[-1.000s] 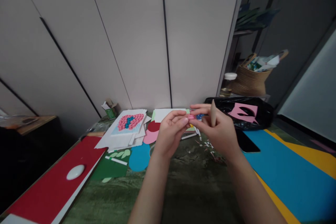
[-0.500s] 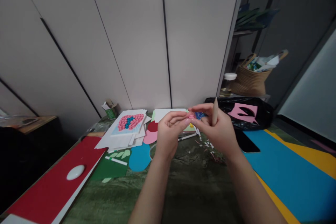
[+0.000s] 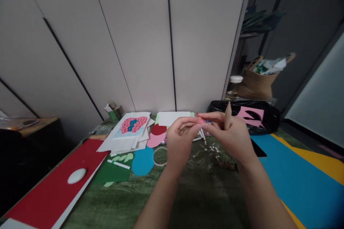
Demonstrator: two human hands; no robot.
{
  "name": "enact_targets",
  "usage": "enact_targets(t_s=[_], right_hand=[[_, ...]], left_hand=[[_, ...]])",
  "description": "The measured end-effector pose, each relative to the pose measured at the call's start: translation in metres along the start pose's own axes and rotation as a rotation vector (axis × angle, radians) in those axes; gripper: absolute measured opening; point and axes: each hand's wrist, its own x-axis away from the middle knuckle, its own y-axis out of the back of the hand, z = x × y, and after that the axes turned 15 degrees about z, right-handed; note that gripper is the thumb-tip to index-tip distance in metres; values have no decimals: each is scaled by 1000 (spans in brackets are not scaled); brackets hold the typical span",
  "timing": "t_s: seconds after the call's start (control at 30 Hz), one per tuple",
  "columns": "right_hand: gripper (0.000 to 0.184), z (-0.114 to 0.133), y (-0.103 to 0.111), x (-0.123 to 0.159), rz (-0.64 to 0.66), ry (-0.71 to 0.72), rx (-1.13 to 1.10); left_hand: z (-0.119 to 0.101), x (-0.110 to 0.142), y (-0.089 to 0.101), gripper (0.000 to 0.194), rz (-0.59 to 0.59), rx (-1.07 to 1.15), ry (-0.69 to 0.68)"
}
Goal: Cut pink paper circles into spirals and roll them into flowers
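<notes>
One pink piece (image 3: 201,121), pinched — between left fingers (image 3: 187,119) and right fingers (image 3: 213,115)

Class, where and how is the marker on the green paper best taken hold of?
Probably the middle of the marker, from above, thumb and finger pinching across its long sides: it is slim and straight, and lies flat on the green paper.

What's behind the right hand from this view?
Beyond the right hand show a black bag, pink cut-out paper on it and part of a flat black object. The hand hides that object's remainder; anything else there cannot be seen.
</notes>
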Motion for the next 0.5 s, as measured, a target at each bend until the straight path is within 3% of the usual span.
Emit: enact_targets(t_s=[0.3, 0.5], right_hand=[[30, -6, -2, -4, -56, 51, 28], [12, -7, -5, -2, -98, 255, 276]], left_hand=[[5, -5, 0, 16, 42, 466, 101], [5, -6, 5, 17, 61, 451, 86]])
